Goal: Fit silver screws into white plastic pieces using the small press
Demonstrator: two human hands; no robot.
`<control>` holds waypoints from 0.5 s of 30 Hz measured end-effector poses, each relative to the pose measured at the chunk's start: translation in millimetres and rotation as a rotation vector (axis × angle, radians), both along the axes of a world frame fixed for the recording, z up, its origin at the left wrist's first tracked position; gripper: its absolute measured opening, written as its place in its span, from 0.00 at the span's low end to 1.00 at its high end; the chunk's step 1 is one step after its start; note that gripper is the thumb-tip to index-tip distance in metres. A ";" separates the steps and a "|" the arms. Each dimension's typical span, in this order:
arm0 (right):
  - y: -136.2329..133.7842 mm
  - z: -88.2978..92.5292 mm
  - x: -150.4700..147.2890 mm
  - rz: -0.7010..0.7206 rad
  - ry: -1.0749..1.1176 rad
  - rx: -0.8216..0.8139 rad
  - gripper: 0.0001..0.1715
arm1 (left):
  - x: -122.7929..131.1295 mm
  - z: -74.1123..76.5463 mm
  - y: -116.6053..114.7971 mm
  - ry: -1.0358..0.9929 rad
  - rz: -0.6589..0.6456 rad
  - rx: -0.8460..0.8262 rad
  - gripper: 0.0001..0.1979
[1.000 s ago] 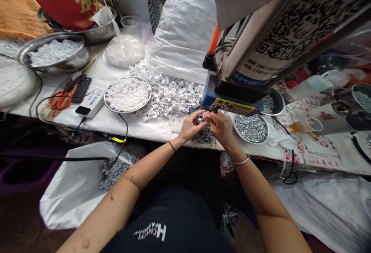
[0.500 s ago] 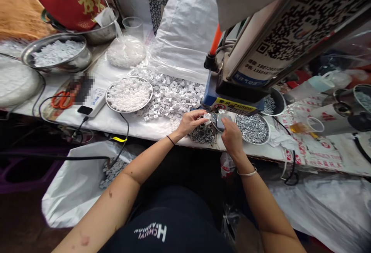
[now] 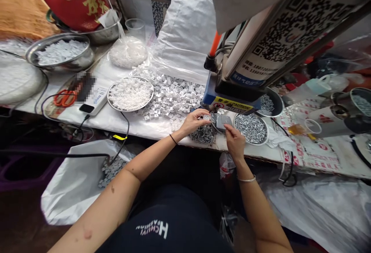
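Left hand (image 3: 194, 123), apart from the right, pinches a small white square piece (image 3: 206, 117) at its 2 o'clock; right hand (image 3: 234, 141) fingers a grey block (image 3: 222, 121) at its 11 o'clock; risk: a loosened pinch could drop the piece among the loose screws (image 3: 202, 134) at 6 o'clock.

left hand (image 3: 194, 122): pinches white square piece (image 3: 206, 117) | right hand (image 3: 234, 141): on grey block (image 3: 222, 121)

The tray (image 3: 251, 143) and bowl (image 3: 84, 63) are shiny steel, and the screws (image 3: 249, 128) in the tray are bright bare metal. The blocks (image 3: 174, 98) are matt white plastic. The sheeting (image 3: 185, 40) is glossy, crinkled plastic, the bag (image 3: 69, 4) glossy red paper, and the scissors' handles (image 3: 64, 98) smooth orange plastic.
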State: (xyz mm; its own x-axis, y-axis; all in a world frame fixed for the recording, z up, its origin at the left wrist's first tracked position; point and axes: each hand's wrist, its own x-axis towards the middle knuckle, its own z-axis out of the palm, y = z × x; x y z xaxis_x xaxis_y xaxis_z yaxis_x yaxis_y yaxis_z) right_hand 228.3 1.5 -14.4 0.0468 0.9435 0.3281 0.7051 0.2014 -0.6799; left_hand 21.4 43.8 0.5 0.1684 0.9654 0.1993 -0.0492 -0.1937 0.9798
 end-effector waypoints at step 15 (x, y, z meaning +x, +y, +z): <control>-5.0 14.6 -84.8 0.107 -0.624 0.167 0.17 | -166.8 5.4 -161.0 0.878 -0.063 0.026 0.10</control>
State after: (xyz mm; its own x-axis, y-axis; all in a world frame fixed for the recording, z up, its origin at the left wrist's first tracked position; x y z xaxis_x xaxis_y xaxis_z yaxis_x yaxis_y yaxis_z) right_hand 143.6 -3.5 0.2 -0.2912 0.8662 0.4059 0.9274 0.3598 -0.1024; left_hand -145.4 -117.2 5.9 0.3239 0.9461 -0.0056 0.7087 -0.2388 0.6639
